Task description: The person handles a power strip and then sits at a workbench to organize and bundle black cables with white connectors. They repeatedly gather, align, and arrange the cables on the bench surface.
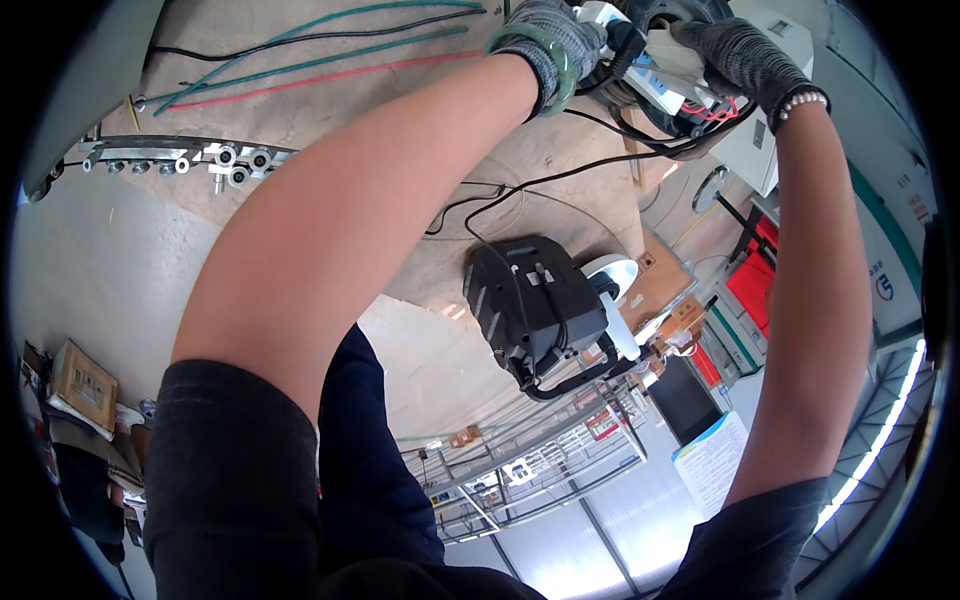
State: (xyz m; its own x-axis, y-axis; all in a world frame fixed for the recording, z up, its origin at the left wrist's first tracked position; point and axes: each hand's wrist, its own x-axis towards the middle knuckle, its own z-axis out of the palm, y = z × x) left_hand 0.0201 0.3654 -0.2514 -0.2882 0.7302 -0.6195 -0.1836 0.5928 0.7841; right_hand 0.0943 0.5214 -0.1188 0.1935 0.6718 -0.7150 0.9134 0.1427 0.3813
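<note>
A white-and-blue device [655,92] with loose wires sits at one o'clock, near the upper edge of the view. The gloved left hand [553,38] is at its left side and the gloved right hand [742,62] at its right, fingers bent; how far either has closed, and on what, cannot be told. Beneath spreads a tan, stained worktop [575,175], with green, black and red cables [330,78] lying toward eleven o'clock and a metal rail with rollers [190,157] at ten. Just right of centre is a black-cased machine [540,305]. Farther out, a written sheet [712,462] shows at four o'clock, metal racking [530,475] near six, a worn carton [83,390] between eight and nine, and a bright light strip [885,430] between three and four.
</note>
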